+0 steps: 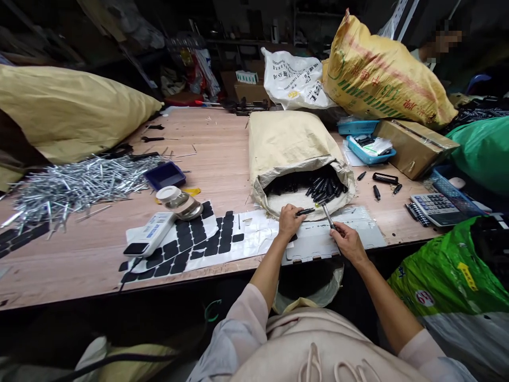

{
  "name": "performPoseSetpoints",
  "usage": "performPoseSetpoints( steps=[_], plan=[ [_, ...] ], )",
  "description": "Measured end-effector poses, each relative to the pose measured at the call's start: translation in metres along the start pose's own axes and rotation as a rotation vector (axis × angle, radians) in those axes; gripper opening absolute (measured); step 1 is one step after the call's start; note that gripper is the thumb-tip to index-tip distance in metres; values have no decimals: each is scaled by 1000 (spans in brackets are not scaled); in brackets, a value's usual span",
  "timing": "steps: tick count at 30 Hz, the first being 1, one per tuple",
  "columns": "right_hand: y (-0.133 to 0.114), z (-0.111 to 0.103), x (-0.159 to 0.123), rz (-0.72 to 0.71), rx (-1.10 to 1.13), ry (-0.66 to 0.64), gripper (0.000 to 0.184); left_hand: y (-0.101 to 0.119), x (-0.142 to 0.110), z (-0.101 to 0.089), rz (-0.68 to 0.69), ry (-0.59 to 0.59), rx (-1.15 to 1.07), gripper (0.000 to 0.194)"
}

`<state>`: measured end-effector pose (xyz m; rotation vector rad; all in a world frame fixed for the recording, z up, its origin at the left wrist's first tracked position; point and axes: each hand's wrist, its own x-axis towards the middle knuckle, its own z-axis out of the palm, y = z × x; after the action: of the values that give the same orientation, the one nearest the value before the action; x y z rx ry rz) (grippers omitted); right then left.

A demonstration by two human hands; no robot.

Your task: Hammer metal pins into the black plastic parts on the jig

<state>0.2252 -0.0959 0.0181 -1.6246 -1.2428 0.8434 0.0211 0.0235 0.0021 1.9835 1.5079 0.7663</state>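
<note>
My left hand (289, 222) is closed on a small black pen-shaped piece (306, 211) that points right. In my right hand (348, 242) is a metal rod-shaped tool with a dark handle (328, 216), its tip up toward the sack mouth. Both hands are just in front of a beige woven sack (292, 135) lying on the table, its mouth facing me. Inside the mouth lie several black pen-shaped parts (326, 187). Beneath my hands is a pale grey flat sheet (363, 227) along the table edge. The fingertips of both hands are partly hidden.
Left are a heap of silvery metal rods (91, 183), a dark blue tray (165, 175), a glass jar (181, 204), a white device (150, 233) and sheets of black stickers (191, 233). Right are a cardboard box (415, 146), a blue basket (371, 151), a calculator (441, 208) and a green sack (449, 270).
</note>
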Motion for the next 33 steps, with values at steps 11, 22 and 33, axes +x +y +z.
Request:
performPoseSetpoints(
  steps=[11,22,33],
  plan=[
    [-33,13,-2,-193,-277,69,42,3,5,9,-34,34,17,26],
    [-13,18,6,-325,-343,36,39,6,8,7,-69,-32,53,29],
    [-3,12,24,-189,-232,1,39,3,7,7,-71,-17,20,25]
  ],
)
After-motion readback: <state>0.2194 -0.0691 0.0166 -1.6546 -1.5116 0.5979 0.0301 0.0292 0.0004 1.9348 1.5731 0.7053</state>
